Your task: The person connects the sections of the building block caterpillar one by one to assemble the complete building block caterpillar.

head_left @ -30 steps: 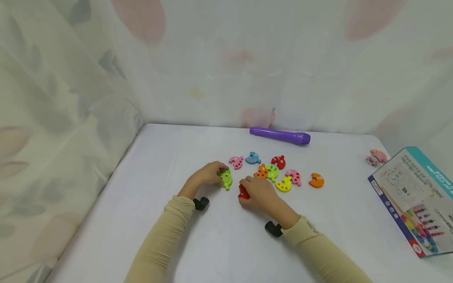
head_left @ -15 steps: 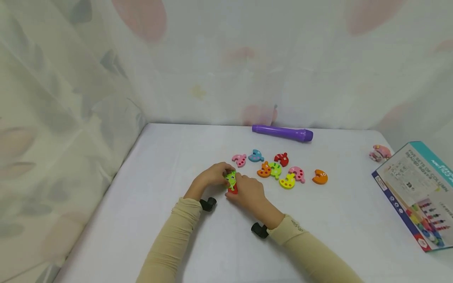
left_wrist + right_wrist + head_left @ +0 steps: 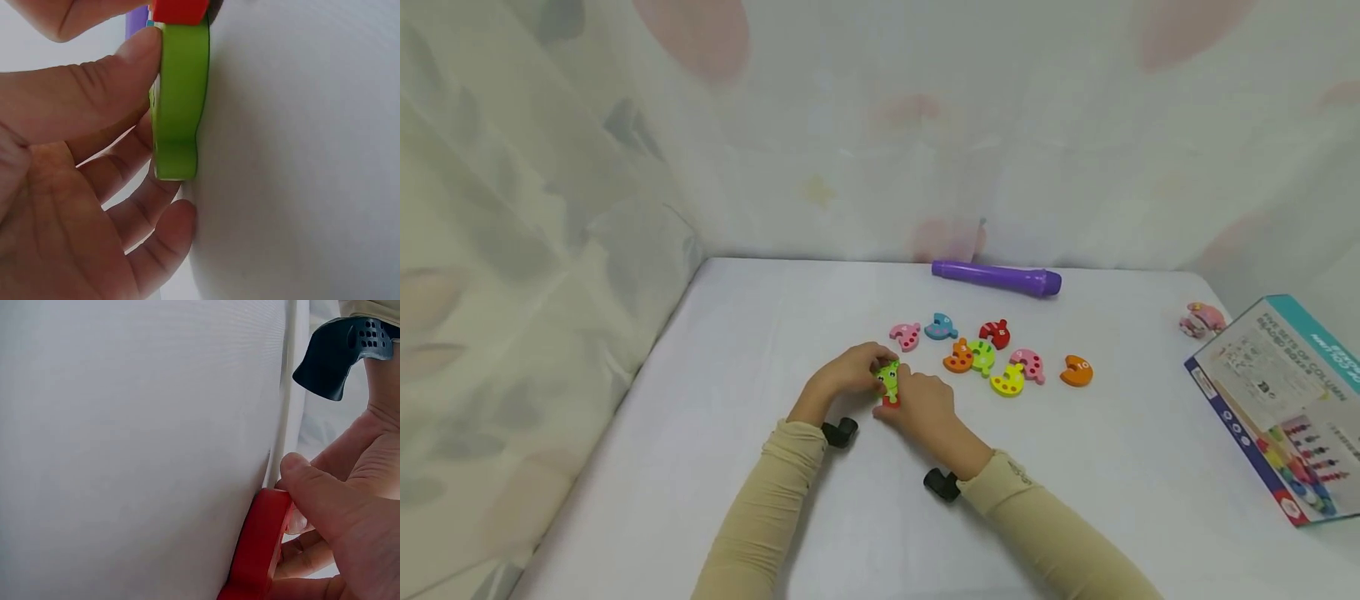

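My left hand (image 3: 848, 372) pinches a green puzzle piece (image 3: 889, 379) with a painted face, at the middle of the white table. In the left wrist view, the thumb lies on the face of the green piece (image 3: 181, 94) and the fingers are behind it. My right hand (image 3: 929, 407) grips a red puzzle piece (image 3: 891, 402), mostly covered by its fingers. The red piece (image 3: 180, 10) meets the end of the green one in the left wrist view. Seen from the right wrist, the red piece (image 3: 255, 547) stands close over the cloth, thumb along its edge.
Several numbered puzzle pieces lie behind and right of the hands, among them a yellow one (image 3: 1007, 381), a blue one (image 3: 941, 326) and an orange one (image 3: 1077, 372). A purple toy microphone (image 3: 997, 277) lies at the back. A printed box (image 3: 1285, 408) and pink figure (image 3: 1202, 319) are at right.
My right hand has carried the red piece leftward up against the green piece. My left hand has shifted slightly right with the green piece, now turned more upright. Little differs in the last half second.
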`<state>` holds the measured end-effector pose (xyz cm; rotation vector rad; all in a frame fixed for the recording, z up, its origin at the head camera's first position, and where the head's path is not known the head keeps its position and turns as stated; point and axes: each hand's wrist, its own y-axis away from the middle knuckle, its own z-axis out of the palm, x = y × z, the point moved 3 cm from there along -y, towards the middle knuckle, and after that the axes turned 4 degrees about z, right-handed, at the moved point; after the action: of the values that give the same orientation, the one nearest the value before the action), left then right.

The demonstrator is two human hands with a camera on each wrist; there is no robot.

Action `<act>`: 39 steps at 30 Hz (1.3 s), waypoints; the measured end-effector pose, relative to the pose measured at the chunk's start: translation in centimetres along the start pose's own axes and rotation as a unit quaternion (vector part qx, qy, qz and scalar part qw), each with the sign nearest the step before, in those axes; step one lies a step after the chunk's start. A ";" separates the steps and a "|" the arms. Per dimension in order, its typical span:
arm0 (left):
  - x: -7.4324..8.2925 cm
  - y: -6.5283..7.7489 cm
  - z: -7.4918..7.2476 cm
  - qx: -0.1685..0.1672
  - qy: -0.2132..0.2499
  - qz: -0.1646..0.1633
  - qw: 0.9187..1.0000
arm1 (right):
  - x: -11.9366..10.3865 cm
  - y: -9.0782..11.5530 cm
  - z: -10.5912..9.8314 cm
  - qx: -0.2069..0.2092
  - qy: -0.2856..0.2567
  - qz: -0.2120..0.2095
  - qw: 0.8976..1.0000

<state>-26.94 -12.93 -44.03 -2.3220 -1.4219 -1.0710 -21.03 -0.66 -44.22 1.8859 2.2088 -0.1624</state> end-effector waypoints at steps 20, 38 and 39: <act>-0.9 0.4 0.2 -0.006 -0.012 0.008 1.000 | 5.3 -1.9 -2.5 0.031 0.001 -0.031 0.999; -0.5 0.6 0.1 -0.006 0.002 0.006 1.000 | 7.9 -2.6 -3.8 0.027 0.040 -0.062 0.997; -0.5 0.6 0.1 -0.007 -0.001 0.008 1.000 | 7.7 -2.2 -3.8 0.025 0.027 -0.066 0.997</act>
<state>-26.53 -13.50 -44.32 -2.3403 -1.3979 -1.0790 -24.67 7.22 -42.61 1.7909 2.3875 -0.1934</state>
